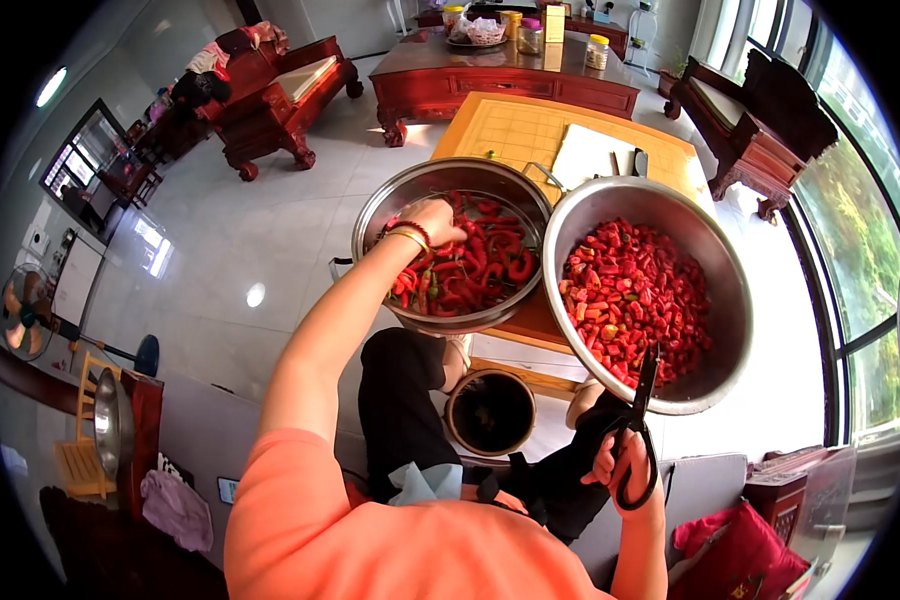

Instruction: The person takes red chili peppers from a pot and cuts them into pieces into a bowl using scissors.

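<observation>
My left hand [432, 220] reaches down into a steel pot [368, 205] of whole red chili peppers [480, 262]. Its fingers bend down among the peppers, and their tips are hidden. Black scissors [646, 385] are in my right hand [625, 465], its fingers wrapped round the handles. The blades point up and away from me, over the near rim of a wide steel bowl [725, 290]. Inside that bowl lie many short cut pieces of red chili [635, 290]. The bowl sits tilted toward me, to the right of the pot.
A yellow wooden table [500, 125] stands under the pot and bowl, with a white board [585, 155] and a dark-handled knife [638, 162] on it. Between my feet is a dark round bucket [490, 415]. Farther off stand a red wooden table [450, 70] with jars and carved chairs [280, 100].
</observation>
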Available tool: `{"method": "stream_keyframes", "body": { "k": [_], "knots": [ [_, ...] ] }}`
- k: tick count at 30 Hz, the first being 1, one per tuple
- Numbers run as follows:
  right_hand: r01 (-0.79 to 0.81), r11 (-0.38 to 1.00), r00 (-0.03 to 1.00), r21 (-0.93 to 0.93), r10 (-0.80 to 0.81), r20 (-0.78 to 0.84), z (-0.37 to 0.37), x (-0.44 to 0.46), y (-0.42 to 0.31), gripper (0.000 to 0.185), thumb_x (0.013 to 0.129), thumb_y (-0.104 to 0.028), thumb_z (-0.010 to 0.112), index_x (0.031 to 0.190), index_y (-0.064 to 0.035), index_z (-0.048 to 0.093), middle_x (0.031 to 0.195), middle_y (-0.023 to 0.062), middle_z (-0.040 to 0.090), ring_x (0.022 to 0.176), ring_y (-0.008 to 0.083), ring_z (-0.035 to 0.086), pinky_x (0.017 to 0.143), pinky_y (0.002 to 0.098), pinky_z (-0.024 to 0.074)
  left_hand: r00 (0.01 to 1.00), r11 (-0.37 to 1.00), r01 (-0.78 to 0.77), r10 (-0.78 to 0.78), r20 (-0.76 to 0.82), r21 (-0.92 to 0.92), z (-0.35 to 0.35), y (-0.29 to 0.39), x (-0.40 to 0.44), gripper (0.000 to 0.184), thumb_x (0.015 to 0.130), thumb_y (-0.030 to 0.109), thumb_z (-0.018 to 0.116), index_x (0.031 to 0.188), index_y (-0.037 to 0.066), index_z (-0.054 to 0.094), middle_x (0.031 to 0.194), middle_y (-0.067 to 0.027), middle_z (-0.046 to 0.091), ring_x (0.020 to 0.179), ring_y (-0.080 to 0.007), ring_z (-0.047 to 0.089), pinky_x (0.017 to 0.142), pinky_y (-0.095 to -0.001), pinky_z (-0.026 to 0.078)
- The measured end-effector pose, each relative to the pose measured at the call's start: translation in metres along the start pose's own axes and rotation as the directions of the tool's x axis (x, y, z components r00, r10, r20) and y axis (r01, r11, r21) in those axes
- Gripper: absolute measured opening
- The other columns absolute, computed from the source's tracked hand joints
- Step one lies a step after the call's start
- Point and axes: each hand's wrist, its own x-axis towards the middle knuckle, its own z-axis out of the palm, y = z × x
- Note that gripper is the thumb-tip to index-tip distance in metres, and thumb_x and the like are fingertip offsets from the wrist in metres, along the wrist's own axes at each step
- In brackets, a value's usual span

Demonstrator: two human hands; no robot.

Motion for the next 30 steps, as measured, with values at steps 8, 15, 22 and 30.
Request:
{"method": "stream_keyframes", "body": {
  "k": [8, 15, 22, 30],
  "knots": [
    [0.000, 0.999, 1.000, -0.038, 0.000, -0.017, 0.005, -0.003, -0.002, 0.045, 0.090, -0.048, 0.041, 0.088, -0.0041, 0.045, 0.064, 0.0012, 0.042, 0.053, 0.0107, 0.043, 0.056, 0.0306, 0.0534, 0.974, 0.986, -0.077, 0.042, -0.221, -0.151, -0.021, -0.020, -0.019, 0.019, 0.077, 0.025, 0.061, 0.086, 0.011, 0.069, 0.081, -0.0107, 0.066, 0.079, -0.0275, 0.063, 0.071, -0.0387, 0.047],
    [0.003, 1.000, 1.000, 0.003, -0.003, 0.013, 0.017, 0.002, -0.004, 0.039, 0.092, -0.041, 0.042, 0.089, -0.0032, 0.047, 0.063, 0.0026, 0.043, 0.055, 0.0117, 0.044, 0.058, 0.0322, 0.0544, 0.993, 0.980, -0.065, 0.045, -0.105, -0.189, -0.044, -0.029, -0.032, 0.023, 0.080, 0.022, 0.058, 0.092, 0.004, 0.067, 0.073, -0.0122, 0.066, 0.067, -0.0219, 0.063, 0.066, -0.0331, 0.048],
    [-0.019, 0.989, 0.995, -0.146, 0.033, 0.096, 0.011, 0.004, -0.004, 0.039, 0.087, -0.039, 0.053, 0.093, -0.0002, 0.048, 0.068, 0.0034, 0.046, 0.057, 0.0112, 0.047, 0.061, 0.0303, 0.0537, 0.885, 0.639, -0.451, 0.408, -0.222, -0.623, -0.052, 0.039, -0.076, 0.018, 0.082, 0.016, 0.059, 0.090, 0.000, 0.065, 0.076, -0.0120, 0.064, 0.068, -0.0212, 0.063, 0.065, -0.0313, 0.048],
    [-0.120, 0.449, 0.987, -0.886, -0.044, -0.156, 0.013, -0.003, -0.054, 0.056, 0.072, -0.049, 0.070, 0.081, 0.0023, 0.050, 0.064, 0.0140, 0.051, 0.061, 0.0234, 0.048, 0.061, 0.0349, 0.0405, 0.525, 0.534, -0.844, 0.796, -0.301, -0.060, -0.067, 0.132, -0.118, 0.011, 0.079, 0.017, 0.062, 0.085, 0.009, 0.066, 0.078, -0.0043, 0.056, 0.082, -0.0219, 0.051, 0.076, -0.0346, 0.037]
  ]
}}
